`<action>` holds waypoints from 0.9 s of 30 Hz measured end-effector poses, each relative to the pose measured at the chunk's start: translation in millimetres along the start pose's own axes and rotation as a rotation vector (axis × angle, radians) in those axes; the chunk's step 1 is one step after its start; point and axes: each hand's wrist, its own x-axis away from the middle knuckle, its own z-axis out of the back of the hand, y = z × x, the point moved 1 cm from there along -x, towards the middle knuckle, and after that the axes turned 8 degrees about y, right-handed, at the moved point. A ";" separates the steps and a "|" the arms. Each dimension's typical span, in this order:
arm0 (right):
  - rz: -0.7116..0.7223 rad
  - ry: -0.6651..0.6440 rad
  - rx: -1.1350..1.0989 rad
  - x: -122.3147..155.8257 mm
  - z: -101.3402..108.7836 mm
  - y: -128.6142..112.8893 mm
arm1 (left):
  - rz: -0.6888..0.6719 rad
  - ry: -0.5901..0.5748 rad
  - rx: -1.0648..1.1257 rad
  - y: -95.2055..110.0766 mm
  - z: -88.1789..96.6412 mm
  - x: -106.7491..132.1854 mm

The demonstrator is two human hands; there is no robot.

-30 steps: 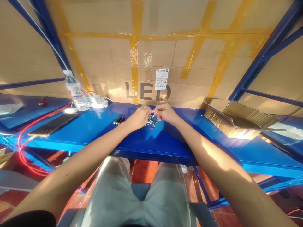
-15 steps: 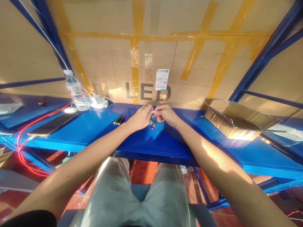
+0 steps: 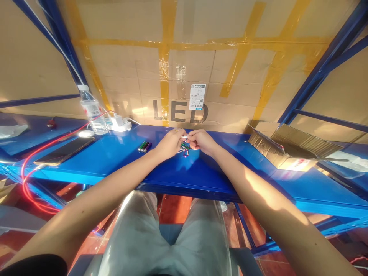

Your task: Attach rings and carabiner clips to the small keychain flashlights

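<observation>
Our left hand (image 3: pixel 170 143) and right hand (image 3: pixel 202 141) meet at the far edge of a small pile of shiny pieces (image 3: pixel 185 146), the fingertips of each pinched on a slim silvery piece (image 3: pixel 184 137). Behind the pile rises a broad cardboard panel (image 3: pixel 120 76), crossed with amber tape and printed "LED". Beneath the pile spreads a blue table (image 3: pixel 115 165), sunlit in patches. Well to the pile's right we see an open cardboard box (image 3: pixel 297 164), its flaps up. Far to the pile's left stands a clear bottle (image 3: pixel 93 111) with a white cap; on that same side, nearer to us, lies a dark phone (image 3: pixel 66 150), a red cable (image 3: pixel 24 172) running to it. White plug blocks (image 3: pixel 117 122) sit left of the pile and beyond it. Short green and dark cylinders (image 3: pixel 142 145) lie side by side, left of the pile. Green and magenta show in the pile itself, partly hidden by our fingers; whether the silvery piece touches it, we cannot tell.
</observation>
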 end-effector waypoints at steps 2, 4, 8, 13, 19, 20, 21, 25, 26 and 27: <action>-0.055 -0.047 -0.077 -0.1 -2.5 0.8 | -0.014 0.041 0.000 -0.3 0.1 1.3; -0.064 -0.074 -0.125 0.2 -4.7 0.1 | -0.014 0.050 -0.010 -0.4 0.4 1.8; 0.010 -0.004 -0.092 1.4 -3.6 -4.1 | 0.004 -0.004 -0.050 3.5 0.1 0.7; 0.138 0.093 0.096 0.5 2.6 -6.1 | 0.027 -0.085 -0.061 7.7 -1.6 -1.8; 0.155 0.099 0.201 -2.2 2.7 -2.4 | 0.023 -0.084 -0.038 1.3 -0.4 -1.8; 0.153 0.099 0.195 -1.9 2.8 -2.4 | 0.025 -0.076 -0.032 0.7 -0.3 -1.4; 0.151 0.097 0.189 -1.3 3.1 -2.6 | 0.026 -0.067 -0.026 0.4 -0.2 -0.9; 0.129 0.072 0.143 2.2 5.1 -4.6 | 0.017 -0.024 0.012 0.8 -0.4 1.3; 0.117 0.062 0.128 3.1 5.3 -4.9 | 0.011 -0.014 0.021 1.1 -0.3 1.7; 0.101 0.047 0.111 3.7 5.0 -4.9 | 0.008 -0.005 0.026 1.4 0.0 2.1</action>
